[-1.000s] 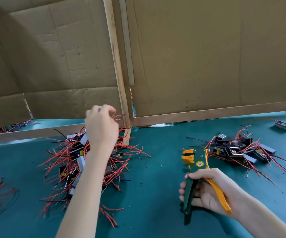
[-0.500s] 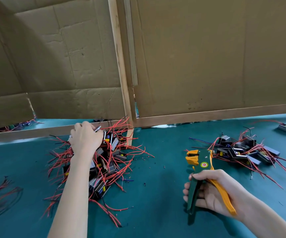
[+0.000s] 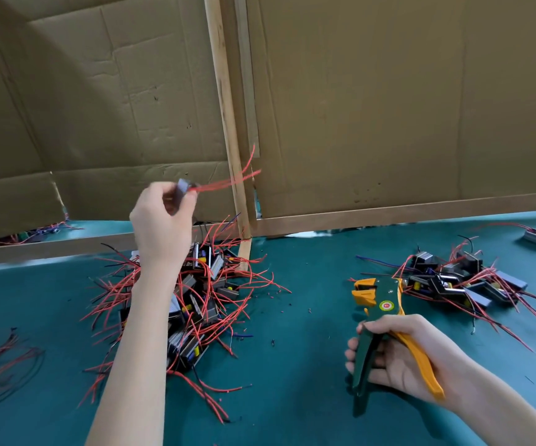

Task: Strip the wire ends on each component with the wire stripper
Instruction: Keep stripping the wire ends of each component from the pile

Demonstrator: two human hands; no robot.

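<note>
Pinching one component between thumb and fingertips of my left hand, mid-left of frame above the big pile. Its red wires trail off to the right. My right hand is wrapped round the wire stripper at lower right — handles unsqueezed, head pointing up. I reckon the wire ends need to come down and right.

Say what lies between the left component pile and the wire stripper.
In the head view, only green mat with a few tiny insulation scraps lies between the component pile and the wire stripper.
</note>
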